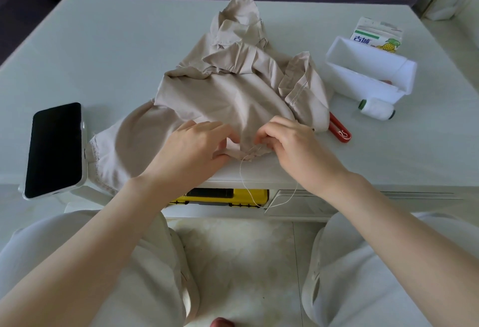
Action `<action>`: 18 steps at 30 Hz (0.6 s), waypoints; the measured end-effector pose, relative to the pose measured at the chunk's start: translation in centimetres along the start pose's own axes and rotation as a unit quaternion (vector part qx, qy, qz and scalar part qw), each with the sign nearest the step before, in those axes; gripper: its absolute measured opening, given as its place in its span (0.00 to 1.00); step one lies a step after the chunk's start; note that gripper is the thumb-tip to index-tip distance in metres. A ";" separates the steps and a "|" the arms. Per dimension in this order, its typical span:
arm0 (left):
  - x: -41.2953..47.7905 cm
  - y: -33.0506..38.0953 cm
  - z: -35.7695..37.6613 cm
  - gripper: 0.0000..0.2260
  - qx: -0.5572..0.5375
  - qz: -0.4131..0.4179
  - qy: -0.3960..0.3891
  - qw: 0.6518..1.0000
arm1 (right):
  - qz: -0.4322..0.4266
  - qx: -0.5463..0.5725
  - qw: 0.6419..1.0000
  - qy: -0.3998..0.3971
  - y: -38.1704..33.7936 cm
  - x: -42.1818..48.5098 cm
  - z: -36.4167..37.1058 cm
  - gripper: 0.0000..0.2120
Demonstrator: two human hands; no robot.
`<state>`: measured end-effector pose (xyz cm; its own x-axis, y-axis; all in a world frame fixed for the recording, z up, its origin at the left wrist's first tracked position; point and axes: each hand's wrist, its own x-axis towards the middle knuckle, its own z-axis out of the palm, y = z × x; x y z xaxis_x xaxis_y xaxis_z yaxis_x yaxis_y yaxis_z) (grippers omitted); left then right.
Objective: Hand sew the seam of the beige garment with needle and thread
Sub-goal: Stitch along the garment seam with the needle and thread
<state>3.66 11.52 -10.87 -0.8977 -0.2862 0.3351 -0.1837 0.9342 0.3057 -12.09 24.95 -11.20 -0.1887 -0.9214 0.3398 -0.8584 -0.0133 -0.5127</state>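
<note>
A pale, glossy counter point(116, 49) carries everything; a crumpled beige garment point(233, 93) lies across its middle, one fold reaching the near edge and another draping over it at the left; a phone point(55, 149) sits at the near left, dark screen up, jutting past the edge; an open white box point(368, 72) stands at the right, a juice carton point(375, 35) just behind it; a spool of white thread point(377, 109) lies on its side before the box; a red tool point(339, 129) pokes out from under the garment's right side.
</note>
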 end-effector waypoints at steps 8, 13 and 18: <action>0.0 -0.3 -0.3 0.04 -0.028 -0.011 -0.013 0.999 | -0.011 0.009 1.000 0.015 0.0 -0.1 -0.2 0.09; 0.0 0.3 -0.5 0.06 -0.085 -0.049 -0.018 0.995 | 0.003 0.011 1.000 0.005 0.0 -0.1 -0.3 0.11; -0.3 -0.5 0.0 0.05 -0.035 0.020 -0.042 0.998 | 0.026 -0.015 0.999 -0.025 0.5 -0.2 -0.2 0.12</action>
<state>3.97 11.11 -11.16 -0.9345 -0.2270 0.2742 -0.1207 0.9267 0.3559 -12.57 25.26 -11.36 -0.2104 -0.9387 0.2732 -0.8620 0.0463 -0.5048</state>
